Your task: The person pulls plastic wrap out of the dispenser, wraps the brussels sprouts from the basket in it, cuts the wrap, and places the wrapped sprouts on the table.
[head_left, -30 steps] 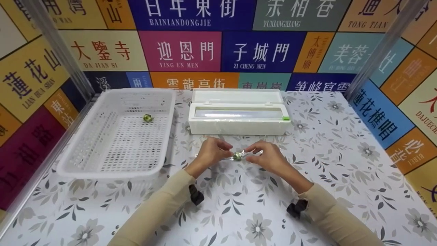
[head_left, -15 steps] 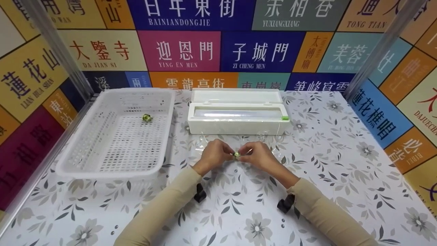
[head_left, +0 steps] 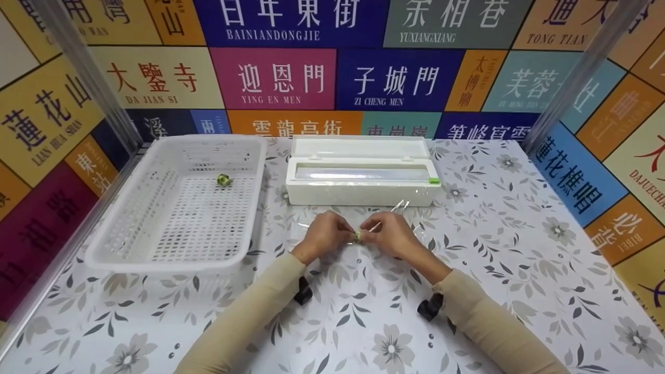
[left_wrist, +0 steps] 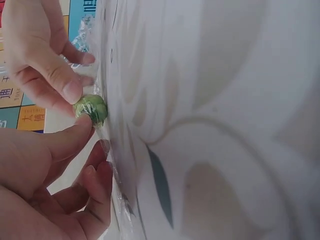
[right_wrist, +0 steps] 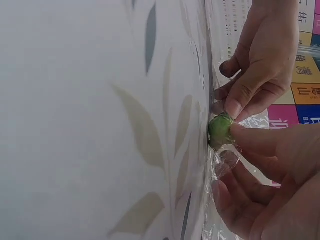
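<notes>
A small round green ball (left_wrist: pixel 91 107), resembling a Brussels sprout, sits close to the tabletop with clear cling film (right_wrist: pixel 220 162) around it. My left hand (head_left: pixel 327 235) pinches it from the left, thumb tip right on its side. From the opposite side my right hand (head_left: pixel 390 232) holds it between thumb and fingers. The fingertips of both hands nearly meet over the ball, hiding most of it in the head view. Wrinkled film spreads out past both hands, and a shiny fold of it rises beside the right one.
Behind the hands stands a white cling film box (head_left: pixel 361 193), lid raised, with a green slider (head_left: pixel 434 181) at its right. To the left is a white perforated basket (head_left: pixel 171 262) holding another green ball (head_left: pixel 224 179). Printed panels (head_left: pixel 280 78) enclose the flowered tabletop (head_left: pixel 291 343).
Both hands have come closer together, from the film at either side onto the ball itself, which is now mostly covered. A fold of film has risen beside the right hand.
</notes>
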Available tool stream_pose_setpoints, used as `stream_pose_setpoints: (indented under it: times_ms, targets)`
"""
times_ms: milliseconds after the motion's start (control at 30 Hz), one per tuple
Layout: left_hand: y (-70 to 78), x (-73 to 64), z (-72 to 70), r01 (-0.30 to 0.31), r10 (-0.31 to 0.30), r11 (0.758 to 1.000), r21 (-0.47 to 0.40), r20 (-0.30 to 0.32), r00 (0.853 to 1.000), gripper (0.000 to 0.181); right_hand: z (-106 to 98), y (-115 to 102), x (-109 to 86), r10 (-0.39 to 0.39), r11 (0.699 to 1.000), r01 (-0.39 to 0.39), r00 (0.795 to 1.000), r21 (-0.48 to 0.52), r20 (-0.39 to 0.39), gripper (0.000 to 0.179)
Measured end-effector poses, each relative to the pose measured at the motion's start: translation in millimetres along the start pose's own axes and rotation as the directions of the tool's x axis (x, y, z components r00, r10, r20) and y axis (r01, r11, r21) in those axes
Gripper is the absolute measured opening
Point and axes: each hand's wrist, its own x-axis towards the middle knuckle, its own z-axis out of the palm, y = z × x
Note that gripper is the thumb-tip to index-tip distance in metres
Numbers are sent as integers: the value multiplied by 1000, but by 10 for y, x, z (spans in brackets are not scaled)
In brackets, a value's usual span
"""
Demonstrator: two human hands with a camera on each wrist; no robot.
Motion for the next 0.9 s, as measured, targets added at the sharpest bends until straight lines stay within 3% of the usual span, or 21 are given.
stream_pose_setpoints:
  times_ms: [367, 633, 900]
  targets:
    - [15, 27, -9, -5, 5, 1000, 21, 34, 999, 10, -2, 43, 29, -66, 996, 66, 998, -53, 7, 17]
    - [30, 68, -1, -6, 7, 1000, -30, 44, 999, 20, -36, 79, 82, -25, 1000, 25, 1000, -3, 15, 15]
    - [1, 132, 21, -49, 49, 999, 7, -2, 999, 12, -87, 72, 126, 69, 992, -71, 997, 99, 22, 19]
